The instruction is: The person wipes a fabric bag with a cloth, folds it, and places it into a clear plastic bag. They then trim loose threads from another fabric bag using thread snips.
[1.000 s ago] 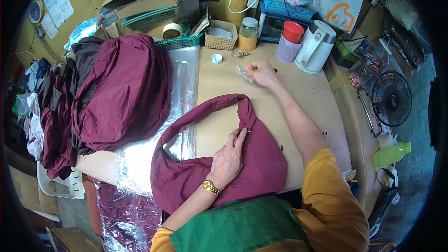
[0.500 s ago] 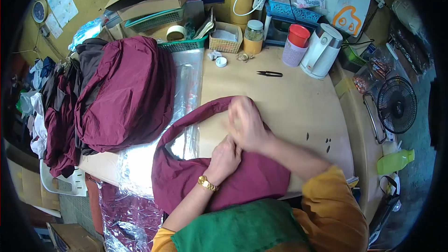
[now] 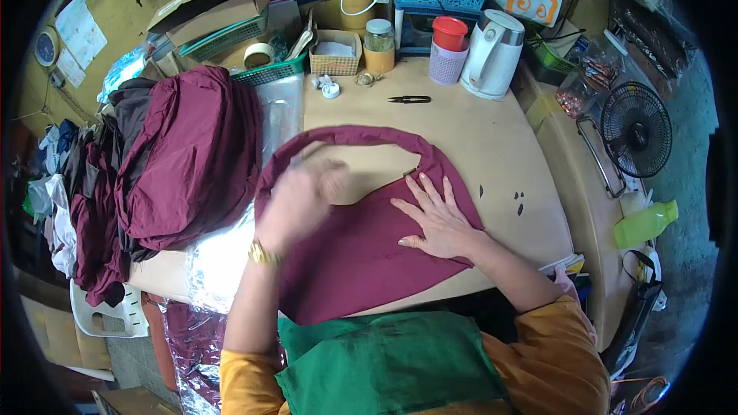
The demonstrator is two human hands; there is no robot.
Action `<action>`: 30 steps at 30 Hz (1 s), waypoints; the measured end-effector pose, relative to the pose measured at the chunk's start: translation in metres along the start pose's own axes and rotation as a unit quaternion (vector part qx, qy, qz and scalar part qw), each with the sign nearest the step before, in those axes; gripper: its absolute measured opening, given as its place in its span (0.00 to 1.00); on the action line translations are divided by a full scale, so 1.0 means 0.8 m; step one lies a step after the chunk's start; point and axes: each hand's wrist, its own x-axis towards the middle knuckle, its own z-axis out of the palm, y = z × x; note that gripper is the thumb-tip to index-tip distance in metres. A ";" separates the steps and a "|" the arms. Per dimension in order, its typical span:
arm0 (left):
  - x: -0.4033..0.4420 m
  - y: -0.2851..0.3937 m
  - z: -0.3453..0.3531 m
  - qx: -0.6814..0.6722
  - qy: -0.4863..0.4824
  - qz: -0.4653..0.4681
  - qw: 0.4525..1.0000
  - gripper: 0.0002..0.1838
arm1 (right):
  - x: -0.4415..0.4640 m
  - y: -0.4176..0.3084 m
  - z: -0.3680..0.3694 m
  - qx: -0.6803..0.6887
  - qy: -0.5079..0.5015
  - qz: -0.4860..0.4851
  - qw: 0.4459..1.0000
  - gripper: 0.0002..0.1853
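Observation:
A maroon cloth piece (image 3: 346, 261), shaped like a shoulder bag with a wide loop strap (image 3: 361, 135), lies spread out on the tan table in front of me. My right hand (image 3: 437, 219) presses flat on its right part, fingers spread, just below a small dark tab (image 3: 411, 172) at the opening's edge. Over the left side of the cloth is my left hand (image 3: 300, 198), with a gold watch on the wrist. Motion smears its fingers, and whether it touches the cloth I cannot tell.
A tall pile of maroon cloth (image 3: 196, 161) stands at the left on clear plastic wrap. Black thread snips (image 3: 410, 99) lie farther back, near a white kettle (image 3: 492, 54), a red cup (image 3: 449, 33) and a jar (image 3: 379, 44). A small fan (image 3: 636, 129) is at the right.
My hands were close together over the cloth and have parted: the left moved left, the right flattened on the cloth. The cloth is smoother and flatter, its strap loop spread. The camera view has shifted slightly.

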 end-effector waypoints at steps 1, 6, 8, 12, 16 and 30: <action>-0.023 0.004 0.017 0.072 -0.021 0.111 0.991 0.19 | 0.003 0.003 -0.001 0.001 0.001 -0.002 1.000 0.41; -0.091 -0.088 0.057 0.133 0.106 -0.032 0.985 0.23 | 0.007 -0.002 0.001 0.004 -0.006 0.011 1.000 0.40; -0.109 -0.060 0.028 0.109 0.187 -0.058 0.975 0.27 | 0.003 -0.005 0.001 0.001 -0.011 0.021 1.000 0.39; -0.189 0.026 0.016 0.013 -0.078 -0.035 0.996 0.38 | -0.003 0.001 -0.014 0.066 -0.022 0.020 0.997 0.37; -0.255 0.033 0.031 0.052 -0.093 -0.044 0.993 0.42 | -0.064 -0.008 -0.070 0.194 -0.031 -0.018 0.980 0.37; -0.211 -0.075 0.051 -0.209 0.193 -0.191 0.939 0.11 | -0.076 0.023 -0.029 0.360 0.206 0.181 0.892 0.04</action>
